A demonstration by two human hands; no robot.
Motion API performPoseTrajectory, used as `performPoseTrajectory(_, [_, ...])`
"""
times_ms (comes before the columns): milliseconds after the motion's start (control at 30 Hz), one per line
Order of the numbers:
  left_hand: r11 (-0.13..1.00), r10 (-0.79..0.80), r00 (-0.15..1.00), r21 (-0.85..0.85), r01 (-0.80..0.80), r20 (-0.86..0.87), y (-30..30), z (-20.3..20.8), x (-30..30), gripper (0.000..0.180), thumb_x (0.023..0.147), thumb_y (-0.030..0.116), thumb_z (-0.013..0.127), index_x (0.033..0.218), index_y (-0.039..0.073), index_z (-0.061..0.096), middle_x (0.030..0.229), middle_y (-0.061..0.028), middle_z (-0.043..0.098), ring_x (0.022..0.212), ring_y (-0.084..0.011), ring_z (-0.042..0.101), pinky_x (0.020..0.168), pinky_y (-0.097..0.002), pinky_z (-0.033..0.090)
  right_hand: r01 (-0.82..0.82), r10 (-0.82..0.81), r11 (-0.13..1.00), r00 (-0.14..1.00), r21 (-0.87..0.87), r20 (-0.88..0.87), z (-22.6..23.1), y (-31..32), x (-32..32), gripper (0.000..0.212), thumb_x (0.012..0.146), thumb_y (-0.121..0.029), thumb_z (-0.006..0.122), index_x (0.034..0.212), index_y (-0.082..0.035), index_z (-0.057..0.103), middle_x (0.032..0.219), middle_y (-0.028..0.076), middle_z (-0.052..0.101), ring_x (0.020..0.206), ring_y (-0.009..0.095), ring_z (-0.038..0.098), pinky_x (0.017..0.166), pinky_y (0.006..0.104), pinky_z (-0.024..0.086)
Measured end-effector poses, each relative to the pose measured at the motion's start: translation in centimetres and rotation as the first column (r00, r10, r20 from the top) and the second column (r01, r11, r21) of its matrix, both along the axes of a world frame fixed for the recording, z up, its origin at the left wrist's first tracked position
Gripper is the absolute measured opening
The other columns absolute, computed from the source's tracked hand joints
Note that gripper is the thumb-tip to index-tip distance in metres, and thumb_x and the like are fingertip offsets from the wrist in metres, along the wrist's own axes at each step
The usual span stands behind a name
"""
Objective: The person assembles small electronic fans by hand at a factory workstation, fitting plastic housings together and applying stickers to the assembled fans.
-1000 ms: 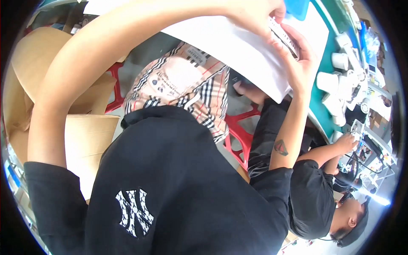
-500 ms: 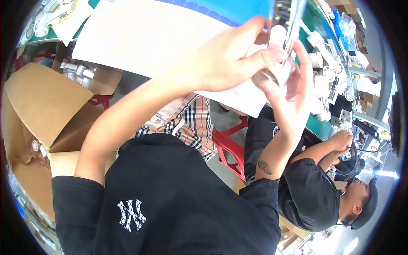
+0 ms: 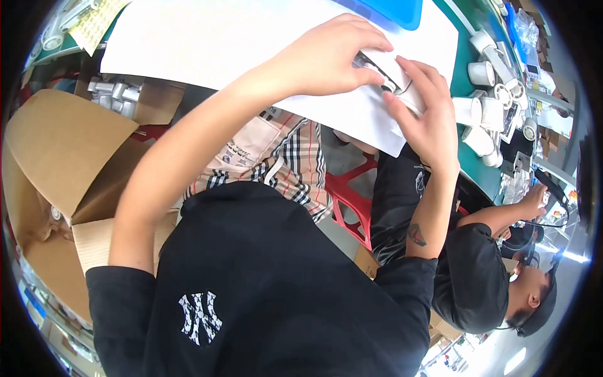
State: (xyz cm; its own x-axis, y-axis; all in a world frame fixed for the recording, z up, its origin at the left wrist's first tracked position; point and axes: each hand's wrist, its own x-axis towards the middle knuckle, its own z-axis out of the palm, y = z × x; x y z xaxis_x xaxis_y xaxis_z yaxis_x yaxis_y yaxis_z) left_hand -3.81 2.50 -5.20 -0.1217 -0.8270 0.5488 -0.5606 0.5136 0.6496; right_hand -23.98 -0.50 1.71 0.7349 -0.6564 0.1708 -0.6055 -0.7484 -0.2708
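Note:
Over the white sheet (image 3: 251, 44) on the bench, my two hands hold a white plastic device (image 3: 409, 99) between them. It has a rounded end and a longer body with a dark, partly clear side. My left hand (image 3: 326, 60) grips the body's left end, thumb below and fingers above. The fingers of my right hand (image 3: 433, 119) are curled round the rounded end, with the thumb at its lower side. The fingers cover part of the device, so its exact kind cannot be made out.
A blue tray (image 3: 402, 14) stands beyond my hands. Several white plastic housings (image 3: 480, 113) lie on the green bench at the right. An open cardboard box (image 3: 63, 151) is at my left; another box holds white parts (image 3: 116, 94). A co-worker (image 3: 483, 270) sits at the right.
The device has come down from a raised, upright hold to a tilted one close above the sheet. Both hands have moved with it, and the blue tray shows further right.

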Motion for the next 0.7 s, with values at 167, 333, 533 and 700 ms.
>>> performPoseTrajectory(167, [0.986, -0.101, 0.992, -0.127, 0.111, 0.079, -1.2, -2.2, 0.6, 0.052, 0.080, 0.023, 0.073, 0.127, 0.008, 0.055, 0.118, -0.0136, 0.061, 0.113, -0.0281, 0.055, 0.097, -0.0388, 0.045, 0.014, 0.003, 0.984, 0.995, -0.175, 0.097, -2.2, 0.0, 0.2, 0.045, 0.076, -0.021, 0.072, 0.116, -0.003, 0.062, 0.107, 0.014, 0.062, 0.102, 0.031, 0.056, 0.087, 0.0381, 0.046])
performPoseTrajectory(333, [0.971, -0.235, 0.969, -0.032, 0.238, 0.075, -0.6, -0.4, 0.9, 0.043, 0.086, 0.017, 0.060, 0.124, -0.003, 0.052, 0.117, -0.0192, 0.058, 0.111, -0.0368, 0.050, 0.097, -0.0415, 0.040, -0.020, 0.053, 0.957, 0.993, -0.291, 0.105, -2.8, -0.1, 0.0, 0.042, 0.076, -0.019, 0.072, 0.114, -0.005, 0.063, 0.103, 0.012, 0.063, 0.095, 0.031, 0.058, 0.082, 0.0384, 0.047])
performPoseTrajectory(533, [0.996, -0.037, 0.958, -0.064, 0.058, 0.286, -0.1, -0.3, 0.0, 0.041, 0.089, 0.021, 0.056, 0.123, -0.002, 0.052, 0.117, -0.0166, 0.056, 0.112, -0.0327, 0.050, 0.097, -0.0410, 0.038, 0.026, -0.010, 0.975, 0.997, -0.219, 0.073, -1.7, 0.3, 0.6, 0.041, 0.077, -0.016, 0.072, 0.116, -0.004, 0.063, 0.106, 0.015, 0.062, 0.096, 0.030, 0.060, 0.084, 0.0357, 0.047])
performPoseTrajectory(700, [0.994, -0.038, 0.958, -0.090, 0.066, 0.285, -0.3, -0.6, 0.1, 0.042, 0.088, 0.023, 0.058, 0.121, -0.002, 0.054, 0.114, -0.0155, 0.057, 0.109, -0.0321, 0.051, 0.093, -0.0412, 0.040, 0.057, -0.038, 0.981, 0.994, -0.187, 0.104, -0.7, 1.4, 1.8, 0.042, 0.071, -0.013, 0.073, 0.108, 0.003, 0.062, 0.100, 0.019, 0.061, 0.093, 0.032, 0.058, 0.080, 0.0380, 0.047])
